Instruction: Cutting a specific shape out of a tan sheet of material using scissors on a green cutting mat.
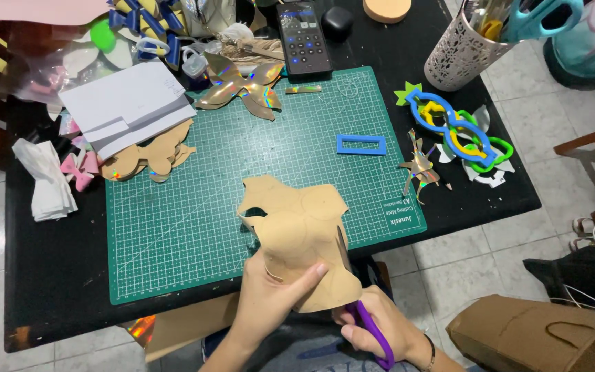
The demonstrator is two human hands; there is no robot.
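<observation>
Lower centre of frame: tan cardboard sheet [302, 234] is pinched at its lower edge by the left hand [270, 296], thumb on top, held over the near edge of the green cutting mat [194, 213]. Purple-handled scissors [373, 334] are gripped by the right hand [380, 331], fingers closed through the loops, blades hidden under the sheet. Upper right: white perforated cup [459, 52] is filled with teal-handled scissors [542, 17] and other tools too blurred to identify.

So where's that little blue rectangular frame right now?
In the head view, the blue rectangular frame lies flat on the green cutting mat, toward its right side, above the tan card sheet and left of the coloured stencils.
</observation>
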